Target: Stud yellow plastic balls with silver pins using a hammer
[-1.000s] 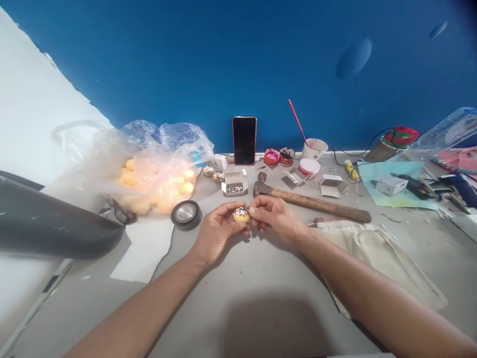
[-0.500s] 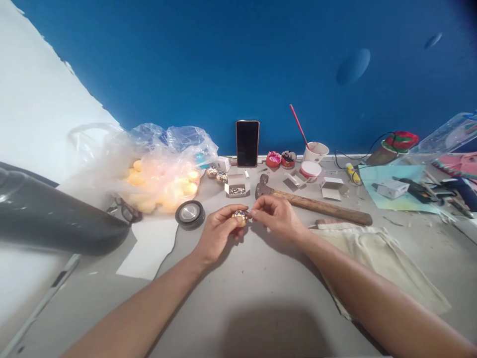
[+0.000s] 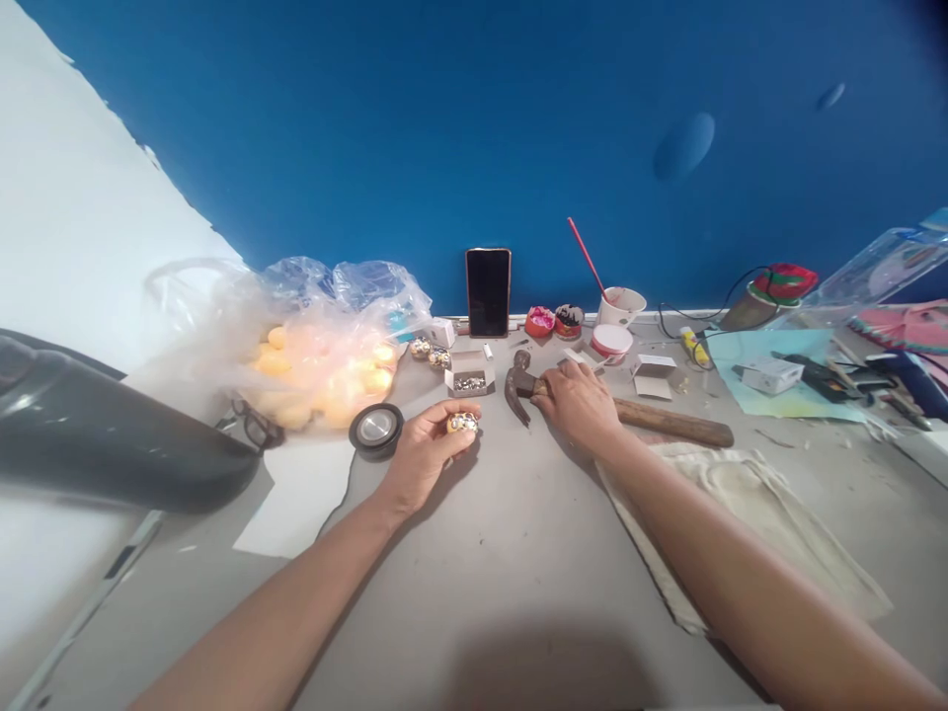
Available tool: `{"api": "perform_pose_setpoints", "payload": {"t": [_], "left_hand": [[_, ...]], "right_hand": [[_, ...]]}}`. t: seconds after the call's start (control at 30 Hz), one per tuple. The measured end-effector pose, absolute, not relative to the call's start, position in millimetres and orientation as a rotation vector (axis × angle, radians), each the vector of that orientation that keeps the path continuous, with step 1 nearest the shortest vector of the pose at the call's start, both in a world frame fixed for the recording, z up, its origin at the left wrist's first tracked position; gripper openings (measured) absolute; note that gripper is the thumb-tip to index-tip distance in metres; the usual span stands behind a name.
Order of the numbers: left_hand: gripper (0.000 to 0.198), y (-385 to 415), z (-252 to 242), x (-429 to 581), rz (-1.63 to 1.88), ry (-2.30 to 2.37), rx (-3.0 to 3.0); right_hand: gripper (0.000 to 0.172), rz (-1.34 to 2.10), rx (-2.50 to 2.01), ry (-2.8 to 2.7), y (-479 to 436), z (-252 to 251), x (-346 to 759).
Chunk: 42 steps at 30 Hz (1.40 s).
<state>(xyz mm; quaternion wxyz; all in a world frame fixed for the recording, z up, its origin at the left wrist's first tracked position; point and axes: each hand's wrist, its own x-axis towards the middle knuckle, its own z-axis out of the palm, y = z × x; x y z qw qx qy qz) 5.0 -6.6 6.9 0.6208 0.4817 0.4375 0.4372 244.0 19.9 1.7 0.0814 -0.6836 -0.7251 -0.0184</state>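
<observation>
My left hand [image 3: 428,449] pinches a small yellow ball [image 3: 462,423] studded with shiny silver heads between thumb and fingers. My right hand [image 3: 582,403] is closed over the wooden handle of a claw hammer [image 3: 677,423], close to its head. The hammer lies on the grey table, its claw pointing toward me. Just beyond the ball sits an open small box [image 3: 469,382] of shiny metal tacks. Two similar studded balls [image 3: 438,357] rest to the left of that box. A round black-rimmed container [image 3: 376,430] is beside my left hand.
A plastic bag of yellow balls [image 3: 318,370] lies at left near a dark cylinder [image 3: 111,425]. A phone [image 3: 488,293] leans on the blue wall. A paper cup [image 3: 622,304] with a red stick stands behind the hammer. A cream cloth bag [image 3: 762,533] lies under my right forearm.
My right hand has left the studded ball and moved right onto the hammer handle. My left hand has shifted slightly left, still holding the ball.
</observation>
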Motion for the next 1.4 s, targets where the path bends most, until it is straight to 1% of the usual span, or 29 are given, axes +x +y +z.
{"api": "perform_pose_setpoints", "payload": {"t": [0.13,0.27,0.4,0.6,0.67,0.77,0.97,1.07,1.2,1.4], "left_hand": [[0.042,-6.6,6.7,4.7,1.021,1.114,1.270],[0.049,-2.7,4.3,3.3,1.057,1.207,1.377],[0.040,0.7,0.3,1.8,1.076,1.240,1.485],[0.043,-2.5,0.3,3.1,1.022,1.399,1.513],[0.039,-3.4,1.3,3.6,0.993,1.346,1.526],[0.030,-3.9,3.4,4.3,1.004,1.248,1.615],[0.022,-3.3,5.4,5.3,0.971,1.312,1.610],[0.024,-3.0,4.5,5.8,0.987,1.314,1.649],[0.027,-3.3,4.2,7.2,0.951,1.371,1.674],[0.029,-3.2,2.8,8.1,0.957,1.374,1.713]], "right_hand": [[0.026,-0.164,-2.055,-2.202,17.6,3.0,239.3],[0.032,-0.067,-2.101,-2.087,7.8,15.8,229.7],[0.029,-0.089,-2.013,-2.004,-7.8,29.1,221.3],[0.033,-0.349,-1.540,-2.019,-27.7,31.0,216.4],[0.033,-0.385,-1.420,-2.051,-30.3,29.2,214.7],[0.034,-0.387,-1.409,-2.100,-30.8,26.8,213.1],[0.036,-0.431,-1.372,-2.095,-30.3,25.4,213.9],[0.037,-0.412,-1.368,-2.124,-30.3,25.9,213.2],[0.040,-0.534,-1.309,-2.049,-30.0,26.7,214.1],[0.035,-0.636,-1.198,-2.034,-28.5,25.4,211.8]]}}
